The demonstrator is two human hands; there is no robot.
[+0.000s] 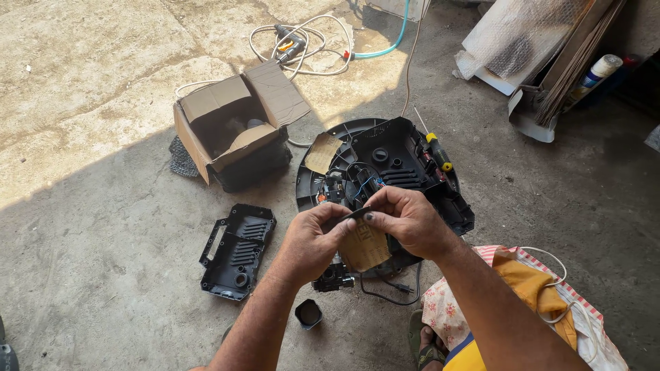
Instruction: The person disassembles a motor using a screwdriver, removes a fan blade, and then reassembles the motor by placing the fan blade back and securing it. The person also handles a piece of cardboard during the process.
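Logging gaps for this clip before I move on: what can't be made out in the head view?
- The small dark part pinched between the left hand and right hand: fingers cover most of it.
- Inside of the open cardboard box: in shadow behind its flaps.
- Wiring in the black housing: too small, partly behind both hands.
- The spray can: half hidden behind cardboard sheets.

Both forearms reach forward from the bottom edge and converge at the middle. The left hand is curled, knuckles up, thumb and fingers pinched together toward the right. The right hand faces it, back up, fingers bent and thumb tip pressed down; the two hands' fingertips nearly meet. Both wrists are slightly bent inward
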